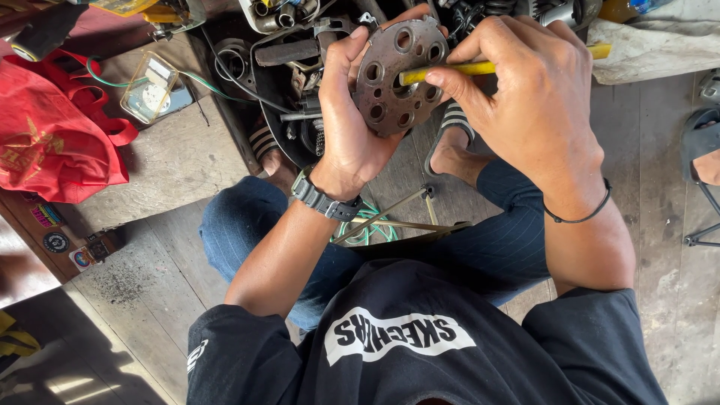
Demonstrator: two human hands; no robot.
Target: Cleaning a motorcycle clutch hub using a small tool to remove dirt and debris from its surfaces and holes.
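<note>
— Nearest the camera, what do you see?

— A black T-shirt point(420, 352) with white print, and below it blue jeans point(247, 225) on bent knees over a worn wooden floor point(165, 285). A sandalled foot point(454, 142) shows between the forearms.

— And the hands?

— The left hand point(349, 112), with a dark wristwatch point(324, 201) on its wrist, is closed around the left edge of a rusty round metal disc point(397, 75) pierced with holes, holding it upright in mid-air at the middle of the scene. The right hand point(525, 90), a thin black band point(581, 214) at the wrist, is pinched shut on a yellow-handled tool point(450, 71); its near end touches the disc's centre, and the other end sticks out to the right past the knuckles.

— What lies around them?

— To the left, a red cloth bag point(52, 135) rests on the floor, with a clear plastic box point(150, 86) just beyond it. Farther off, behind the disc, sits a dark jumble of machine parts point(292, 60), cables and tubes. At the far right is a pale cloth point(652, 45).
</note>
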